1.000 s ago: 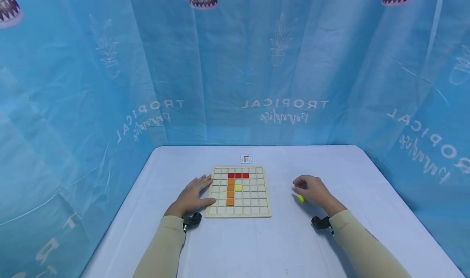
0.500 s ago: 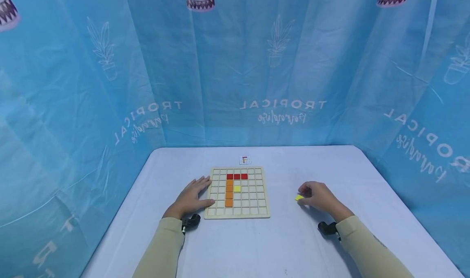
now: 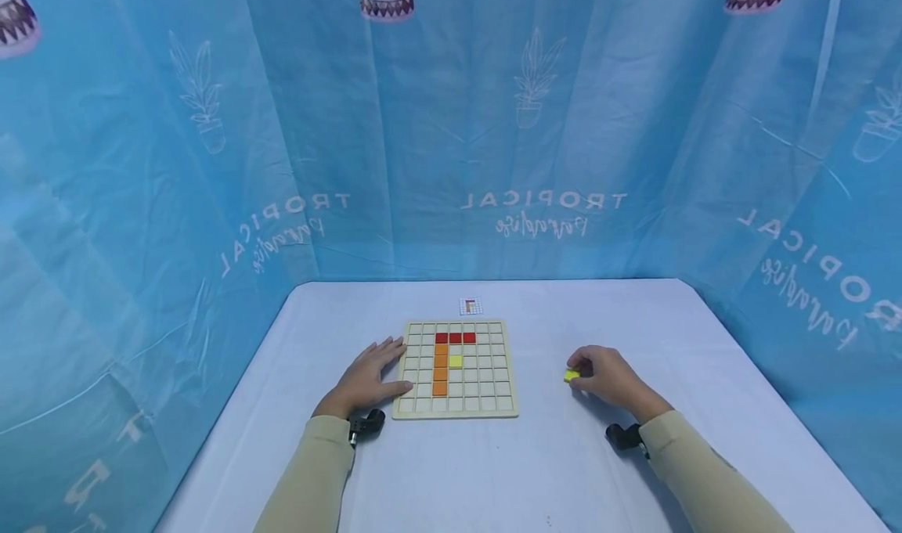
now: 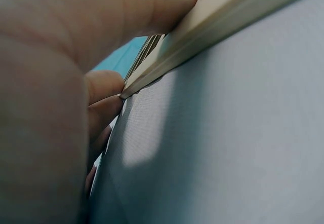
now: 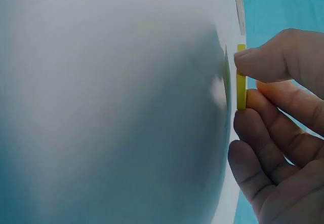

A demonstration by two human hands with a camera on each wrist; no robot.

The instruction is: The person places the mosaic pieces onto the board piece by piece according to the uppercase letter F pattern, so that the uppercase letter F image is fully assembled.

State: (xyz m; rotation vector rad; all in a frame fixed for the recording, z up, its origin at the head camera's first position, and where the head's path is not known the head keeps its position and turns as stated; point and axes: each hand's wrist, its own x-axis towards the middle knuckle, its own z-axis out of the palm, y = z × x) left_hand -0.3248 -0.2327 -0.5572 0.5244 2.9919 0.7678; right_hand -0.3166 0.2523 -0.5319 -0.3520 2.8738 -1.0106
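Observation:
A pale wooden grid board (image 3: 486, 392) lies on the white table, with a row of red tiles (image 3: 455, 338), a column of orange tiles (image 3: 440, 369) and one yellow tile (image 3: 456, 361) in its squares. Along the board's left edge rests my left hand (image 3: 368, 375), fingers spread; in the left wrist view its thumb (image 4: 167, 6) touches the rim. To the right of the board, my right hand (image 3: 607, 376) pinches a second yellow tile (image 5: 241, 89) between thumb and fingers. The right wrist view shows that tile edge-on, just off the tabletop.
Beyond the board's far edge lies a small card (image 3: 470, 306) printed with a coloured grid pattern. Blue curtains (image 3: 451, 126) stand around the back and sides of the table (image 3: 493, 478). A black wrist camera (image 3: 623, 437) sits at the right sleeve.
My right hand has come down onto the loose yellow tile, taken it between thumb and fingers, and shifted slightly left with it. My left hand has stayed at the board's edge.

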